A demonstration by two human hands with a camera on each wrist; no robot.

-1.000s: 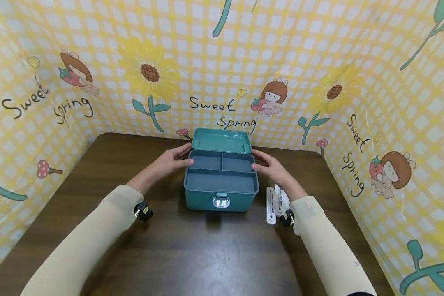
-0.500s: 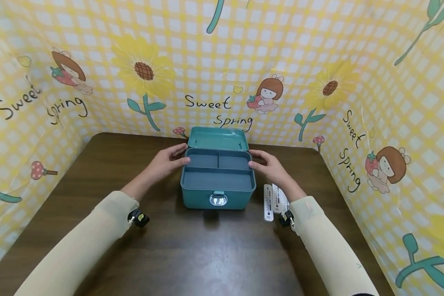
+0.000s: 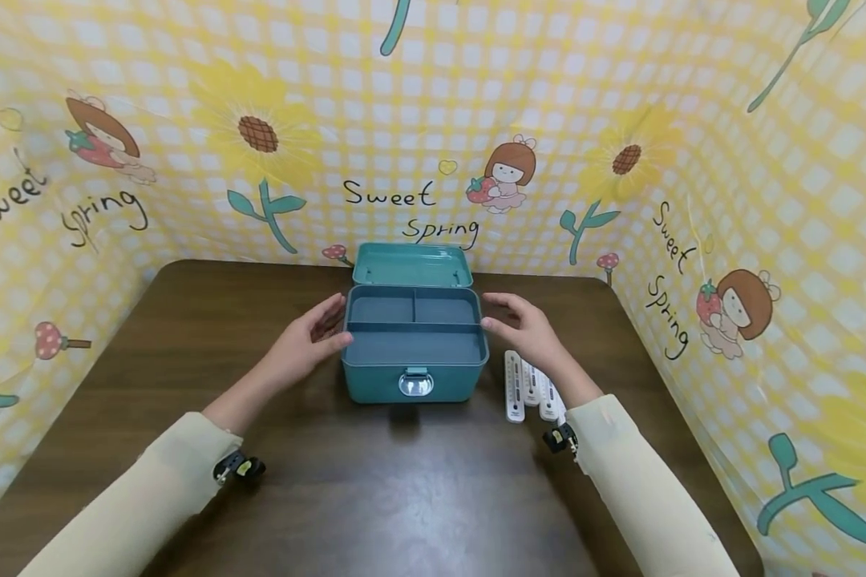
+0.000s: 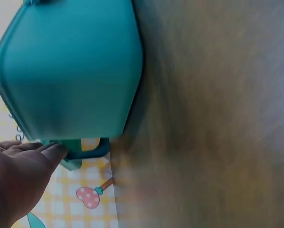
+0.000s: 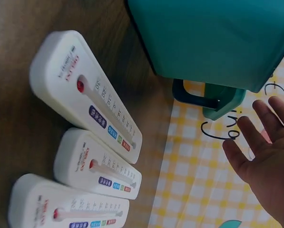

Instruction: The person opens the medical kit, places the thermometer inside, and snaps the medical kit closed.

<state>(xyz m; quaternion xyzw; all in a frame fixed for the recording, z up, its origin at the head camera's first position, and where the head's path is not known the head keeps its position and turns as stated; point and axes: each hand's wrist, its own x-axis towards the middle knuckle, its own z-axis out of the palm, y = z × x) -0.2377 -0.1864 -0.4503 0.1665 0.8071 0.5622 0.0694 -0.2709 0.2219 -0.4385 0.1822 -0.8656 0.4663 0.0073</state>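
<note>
A teal storage box (image 3: 375, 386) with a clear latch stands on the table, its lid (image 3: 413, 266) swung back. Inside sits a grey-blue tray (image 3: 414, 348) with three compartments and nothing in them. My left hand (image 3: 305, 343) is at the box's left side, fingers extended, the thumb close to the rim; whether it touches cannot be told. At the right side, my right hand (image 3: 528, 330) is held apart from the box with its fingers loosely spread. Several white thermometers (image 3: 515, 393) lie beside the box, near my right wrist.
The brown wooden table (image 3: 260, 513) extends around the box. Yellow checked cloth (image 3: 433, 96) hangs behind and at both sides. Behind the box, a dark teal handle (image 5: 194, 98) shows below the lid in the right wrist view.
Both hands have come away from the box's upper sides: the left back toward me, the right outward. The head view has shifted, so the whole scene sits further left. The box remains open.
</note>
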